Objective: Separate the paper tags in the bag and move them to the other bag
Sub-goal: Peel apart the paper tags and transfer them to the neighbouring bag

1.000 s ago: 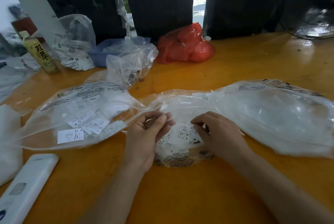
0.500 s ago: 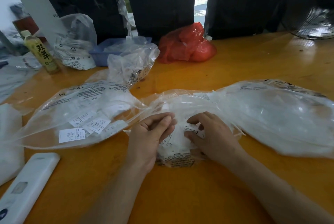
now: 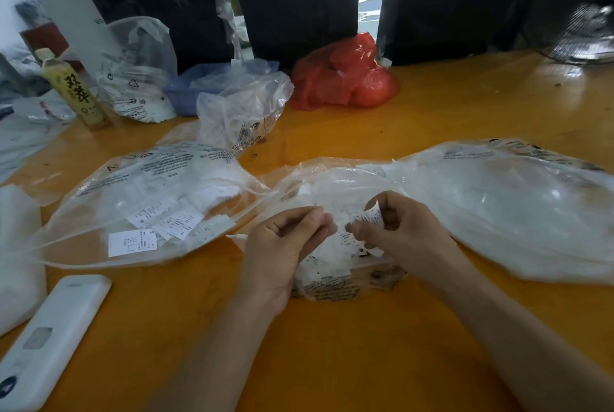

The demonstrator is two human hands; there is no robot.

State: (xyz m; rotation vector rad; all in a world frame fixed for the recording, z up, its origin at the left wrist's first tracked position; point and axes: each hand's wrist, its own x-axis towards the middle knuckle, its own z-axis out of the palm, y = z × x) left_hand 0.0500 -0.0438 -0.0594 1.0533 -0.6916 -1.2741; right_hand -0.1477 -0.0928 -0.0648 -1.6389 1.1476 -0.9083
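At an orange table [image 3: 332, 362], a person's right hand [image 3: 395, 229] is pinching a curled paper tag [image 3: 372, 216] above the open middle bag [image 3: 332, 265] of loose tags. The left hand [image 3: 282, 245] is hovering beside it, fingers curled; whether it is holding anything cannot be told. Sorted tags are lying in the clear bag at left [image 3: 143, 205].

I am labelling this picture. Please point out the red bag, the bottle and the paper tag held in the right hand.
red bag [image 3: 345, 79], head view, its middle.
bottle [image 3: 77, 92], head view, its label.
paper tag [image 3: 371, 217], head view, its curled upper part.
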